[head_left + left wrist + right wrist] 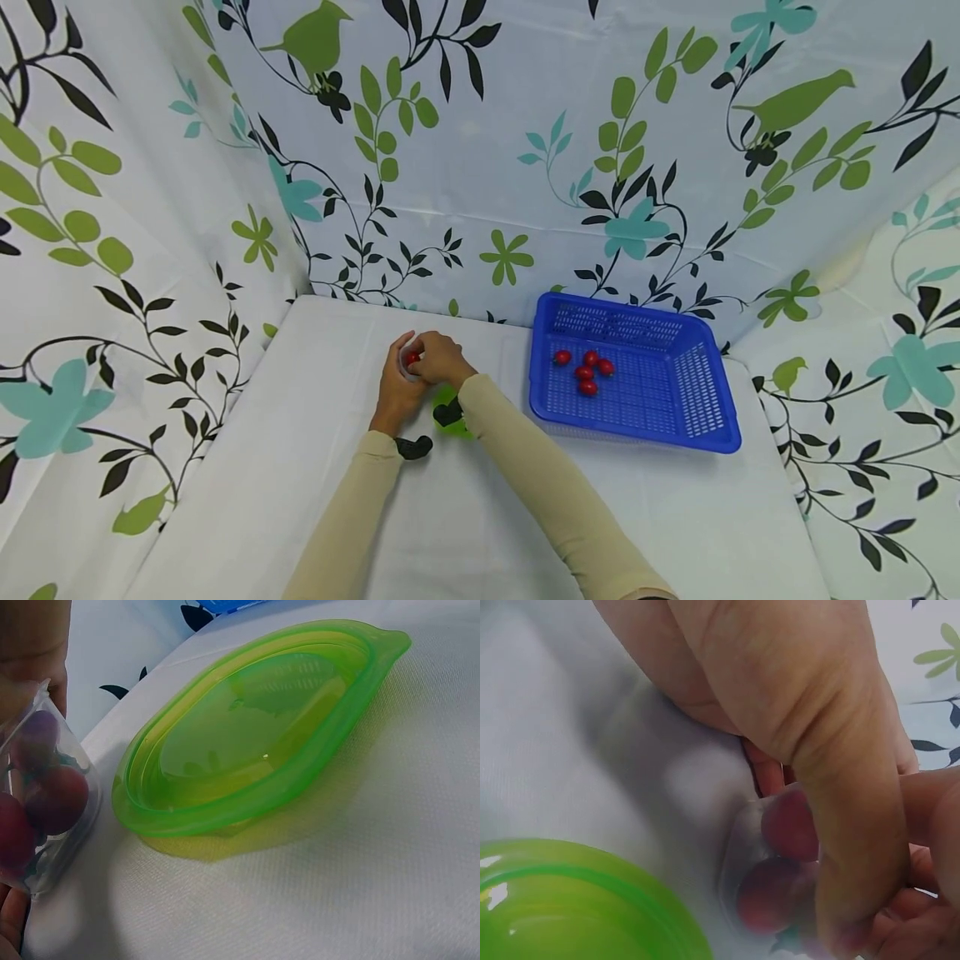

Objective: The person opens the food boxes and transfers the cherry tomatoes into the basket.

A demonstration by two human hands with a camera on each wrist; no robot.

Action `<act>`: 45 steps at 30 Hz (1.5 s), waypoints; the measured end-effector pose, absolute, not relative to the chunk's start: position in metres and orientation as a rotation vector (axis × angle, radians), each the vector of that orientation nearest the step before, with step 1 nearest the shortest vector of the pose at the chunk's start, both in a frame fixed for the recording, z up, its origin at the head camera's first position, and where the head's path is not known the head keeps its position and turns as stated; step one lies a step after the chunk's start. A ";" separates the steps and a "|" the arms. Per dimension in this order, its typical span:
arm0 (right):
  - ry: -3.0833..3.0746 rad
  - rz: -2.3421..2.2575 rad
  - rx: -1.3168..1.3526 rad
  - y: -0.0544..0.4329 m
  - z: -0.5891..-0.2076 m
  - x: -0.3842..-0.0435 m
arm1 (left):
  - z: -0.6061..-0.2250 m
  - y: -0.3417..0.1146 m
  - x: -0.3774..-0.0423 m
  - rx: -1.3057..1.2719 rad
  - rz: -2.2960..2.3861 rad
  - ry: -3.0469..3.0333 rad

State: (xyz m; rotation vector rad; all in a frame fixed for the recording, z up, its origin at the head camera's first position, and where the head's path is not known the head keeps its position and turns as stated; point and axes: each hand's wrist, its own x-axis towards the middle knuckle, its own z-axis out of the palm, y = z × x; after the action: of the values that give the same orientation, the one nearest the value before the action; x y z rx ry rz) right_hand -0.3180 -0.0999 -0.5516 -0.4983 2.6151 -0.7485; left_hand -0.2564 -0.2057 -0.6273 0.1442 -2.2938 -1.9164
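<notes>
One white tabletop (262, 425) carries the things. On its right side stands a blue basket (645, 404), a lattice-walled plastic tub, with five small red tomatoes (583, 372) on its floor. Nearer the hands lies a translucent green dish (247, 735), partly covered by the right forearm in the head view.

Left of it, the left hand (396, 393) has its fingers curled around a clear container (81, 769), and the right hand (444, 357) bends over its mouth; I cannot tell whether those fingers pinch anything. Bag or cup, the container's thin wall should be light and likely to give under a squeeze, so support low on the sides seems best.

Smallest are the tomatoes inside it (56, 800): light, probably firm but smooth-skinned and prone to roll or bruise, best pinched gently across the middle.
</notes>
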 end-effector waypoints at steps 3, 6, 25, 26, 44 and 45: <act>2.601 -0.818 -0.475 -0.098 -0.553 -0.318 | -0.628 -0.205 -0.257 0.163 -1.888 -2.312; 2.592 -0.861 -0.450 -0.096 -0.555 -0.318 | -0.629 -0.204 -0.257 0.181 -1.879 -2.328; 2.482 -1.234 -0.268 -0.094 -0.564 -0.317 | -0.628 -0.206 -0.259 0.134 -1.923 -2.284; 2.483 -1.239 -0.276 -0.094 -0.565 -0.317 | -0.628 -0.207 -0.259 0.133 -1.925 -2.283; 2.466 -1.372 -0.471 -0.069 -0.554 -0.315 | -0.627 -0.204 -0.256 0.199 -1.810 -2.386; 2.471 -1.369 -0.470 -0.068 -0.553 -0.315 | -0.626 -0.204 -0.256 0.200 -1.806 -2.391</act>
State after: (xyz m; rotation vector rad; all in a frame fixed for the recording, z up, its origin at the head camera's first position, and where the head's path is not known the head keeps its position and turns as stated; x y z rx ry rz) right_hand -0.3149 -0.0676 -0.5529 -0.4701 2.4707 -1.3687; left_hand -0.2560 -0.2038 -0.6264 0.1997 -2.3908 -1.8059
